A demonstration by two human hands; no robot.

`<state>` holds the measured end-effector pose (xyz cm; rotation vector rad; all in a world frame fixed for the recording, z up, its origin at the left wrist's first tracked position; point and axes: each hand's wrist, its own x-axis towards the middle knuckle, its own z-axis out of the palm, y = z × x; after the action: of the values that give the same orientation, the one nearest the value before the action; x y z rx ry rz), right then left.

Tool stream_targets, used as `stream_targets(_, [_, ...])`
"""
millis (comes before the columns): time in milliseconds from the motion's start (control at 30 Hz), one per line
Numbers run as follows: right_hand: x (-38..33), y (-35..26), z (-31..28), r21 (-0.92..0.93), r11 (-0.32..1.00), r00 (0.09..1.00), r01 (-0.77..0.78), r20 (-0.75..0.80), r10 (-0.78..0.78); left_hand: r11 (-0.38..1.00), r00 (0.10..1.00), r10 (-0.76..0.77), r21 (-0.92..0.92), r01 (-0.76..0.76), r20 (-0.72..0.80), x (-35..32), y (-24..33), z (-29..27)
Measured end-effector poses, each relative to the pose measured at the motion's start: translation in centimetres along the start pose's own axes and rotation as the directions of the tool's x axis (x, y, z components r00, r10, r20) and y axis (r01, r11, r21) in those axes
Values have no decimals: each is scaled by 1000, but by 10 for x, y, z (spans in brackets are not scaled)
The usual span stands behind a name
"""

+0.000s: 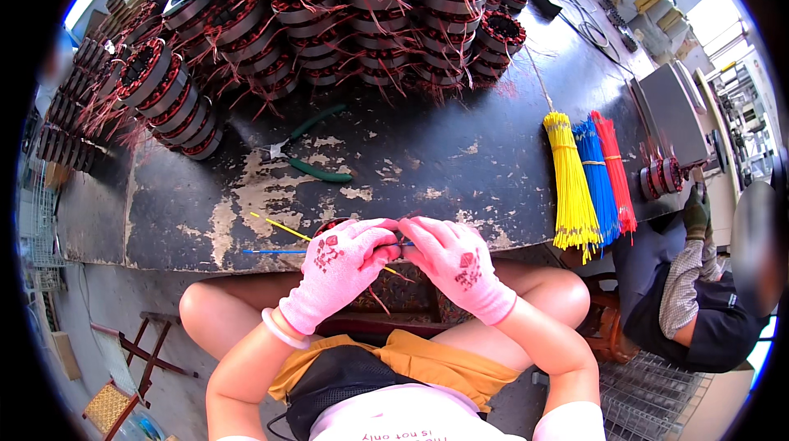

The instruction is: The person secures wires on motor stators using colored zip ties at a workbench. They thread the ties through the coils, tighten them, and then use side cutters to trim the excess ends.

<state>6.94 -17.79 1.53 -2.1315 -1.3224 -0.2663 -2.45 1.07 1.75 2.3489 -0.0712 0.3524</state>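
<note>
Pinching with both gloved hands at the near edge of the workbench (189, 227), I have my left hand (341, 264) curled nearly shut, its fingertips closed on the blue wire (275, 251), whose long axis runs left to right along that edge with its free end pointing left. One yellow wire (279, 227) slants beside it, from upper left down toward my fingers. A wound stator (394, 297) sits in my lap between my hands, mostly hidden by them, so I cannot tell which way it faces. My right hand (460, 264) is curled the same way, fingertips meeting my left ones over the stator; what they grip there is hidden. Farther in on the bench lie green-handled pliers (308, 149), one pair. Along the far edge stand many stacked stators (362, 13), too many to count. Toward the right edge lie three wire bundles: yellow bundle (571, 186), blue bundle (597, 182), red bundle (616, 170), all running far to near, their ends overhanging the near edge.
</note>
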Motion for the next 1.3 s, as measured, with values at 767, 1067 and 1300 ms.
stream_targets(767, [9,-1,-14,83,992,995,-97,-14,98,1000,999,28,8,-29,17,-1,-2,-1])
stream_targets(1067, [10,-2,-20,431,283,511,-857,779,364,1000,999,15,-22,-14,39,-1,0,-3])
stream_targets(1300, [8,3,-16,197,938,885,-285,429,179,999,998,39,-16,-38,50,2,1,-3])
